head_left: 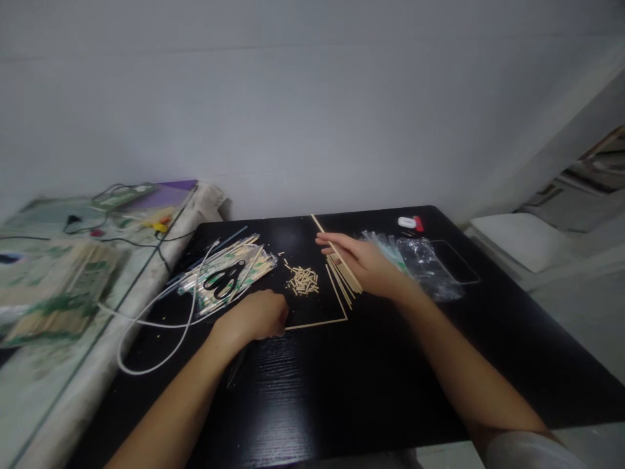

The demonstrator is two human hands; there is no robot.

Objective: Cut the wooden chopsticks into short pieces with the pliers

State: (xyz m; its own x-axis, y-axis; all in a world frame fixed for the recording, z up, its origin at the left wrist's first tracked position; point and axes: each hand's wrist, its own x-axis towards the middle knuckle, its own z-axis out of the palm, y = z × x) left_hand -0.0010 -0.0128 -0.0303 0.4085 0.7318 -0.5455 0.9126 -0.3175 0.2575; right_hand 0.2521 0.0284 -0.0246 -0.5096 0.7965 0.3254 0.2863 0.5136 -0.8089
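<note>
My right hand [364,259] holds a thin wooden stick [321,228] that points up and to the left, above several long sticks [347,286] lying side by side. My left hand [263,314] is closed at the left end of another wooden stick [315,324] lying on the table; its fingertips are hidden. The right end of that stick meets a slanting stick [336,290] at a corner. Between my hands and farther back lies a pile of short cut stick pieces [303,281]. A dark narrow object [237,368] lies under my left wrist, its kind unclear.
Black-handled scissors [224,279] rest on plastic packs of sticks [254,268] at left, beside a looping white cable [188,326]. Clear plastic bags [430,267], a dark phone-like slab [454,257] and a white case [407,223] lie on the right of the black table [371,391].
</note>
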